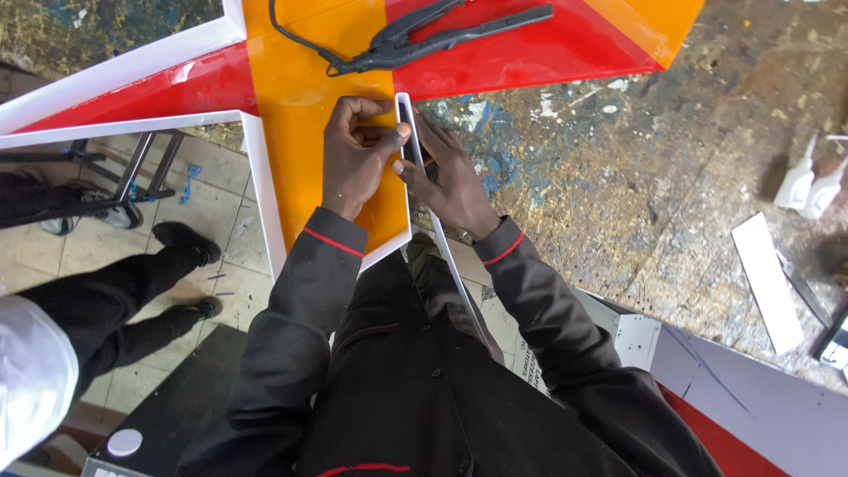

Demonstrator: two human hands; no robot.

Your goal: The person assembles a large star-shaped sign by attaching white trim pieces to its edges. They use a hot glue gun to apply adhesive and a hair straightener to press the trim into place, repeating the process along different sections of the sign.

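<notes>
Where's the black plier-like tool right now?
Head view, top centre: the black tool lies on the orange and red panel, just beyond both hands.

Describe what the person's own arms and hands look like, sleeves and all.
Both arms wear long dark charcoal jacket sleeves, each ending in a cuff edged with a thin red piping line. The left hand and right hand are bare: no gloves, rings or watch visible. The matching dark jacket has small dark buttons down the front and another red trim line near its lower edge.

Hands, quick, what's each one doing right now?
Left hand: closed, pinching the white edge strip on the orange panel.
Right hand: open, fingers flat against the same strip.
</notes>
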